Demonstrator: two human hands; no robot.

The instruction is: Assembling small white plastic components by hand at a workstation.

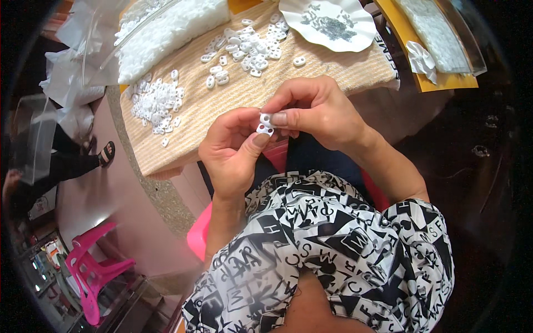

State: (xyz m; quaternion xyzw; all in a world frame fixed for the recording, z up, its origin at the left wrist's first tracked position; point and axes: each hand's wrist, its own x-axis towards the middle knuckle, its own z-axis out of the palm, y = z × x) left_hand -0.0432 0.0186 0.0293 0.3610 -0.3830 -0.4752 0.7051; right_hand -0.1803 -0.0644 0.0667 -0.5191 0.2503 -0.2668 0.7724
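Before a counter (194, 102) spread with striped cloth, a person's left hand (227, 152) and right hand (325, 114) pinch a small white item (265, 130) between thumbs and fingers; whether it is one piece or two, I cannot tell. To the left of the hands lies a heap of white pieces (154, 104); beyond them sits a looser cluster (250, 47) and, farther left, a larger white mass (172, 44). Ahead and right of the hands rests a wavy-rimmed white plate (363, 36) bearing small dark bits (333, 28).
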